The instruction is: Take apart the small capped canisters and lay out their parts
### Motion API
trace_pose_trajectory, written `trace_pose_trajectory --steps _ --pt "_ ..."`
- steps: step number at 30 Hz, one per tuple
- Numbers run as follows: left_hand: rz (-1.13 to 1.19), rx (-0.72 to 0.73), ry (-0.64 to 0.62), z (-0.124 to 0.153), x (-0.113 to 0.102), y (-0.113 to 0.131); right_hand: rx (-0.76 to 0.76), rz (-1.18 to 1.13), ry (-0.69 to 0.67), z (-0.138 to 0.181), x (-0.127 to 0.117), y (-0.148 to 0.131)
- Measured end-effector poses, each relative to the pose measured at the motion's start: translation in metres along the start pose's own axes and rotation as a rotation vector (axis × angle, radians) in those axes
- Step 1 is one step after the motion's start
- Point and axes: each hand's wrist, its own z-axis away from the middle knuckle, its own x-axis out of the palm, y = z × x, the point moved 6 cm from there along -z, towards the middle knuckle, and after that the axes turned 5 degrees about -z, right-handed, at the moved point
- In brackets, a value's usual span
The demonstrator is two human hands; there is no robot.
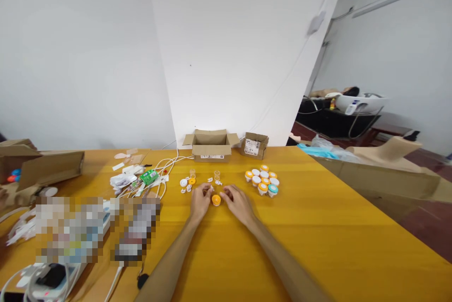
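An orange round cap-like piece (216, 199) lies on the table between my hands. My left hand (201, 203) is closed at its left, with a small white piece (212, 189) pinched at the fingertips. To its right my right hand (239, 204) rests with fingers bent and slightly apart, nothing visible in them. Just beyond are two clear little cups (217, 175), small white pieces with dark marks (218, 183), a white round cap (183, 182) and another orange cap (191, 181). Farther right stands a cluster of small lidded containers (263, 180) with white, orange and teal tops.
An open cardboard box (211, 146) and a smaller box (254, 145) stand by the wall. Cables (173, 167), a green packet (149, 177), a power strip (76, 269) and a blurred-out phone-like device (137, 231) lie left. Another cardboard box (52, 170) sits far left.
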Motion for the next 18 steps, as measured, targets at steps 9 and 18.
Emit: trace_pose_trajectory --steps 9,18 --pt "0.004 0.053 -0.056 0.002 0.001 0.002 -0.093 0.062 -0.118 0.008 0.01 -0.02" --pt "0.001 0.197 -0.238 0.019 0.012 0.02 -0.028 -0.255 -0.057 0.0 0.003 -0.006"
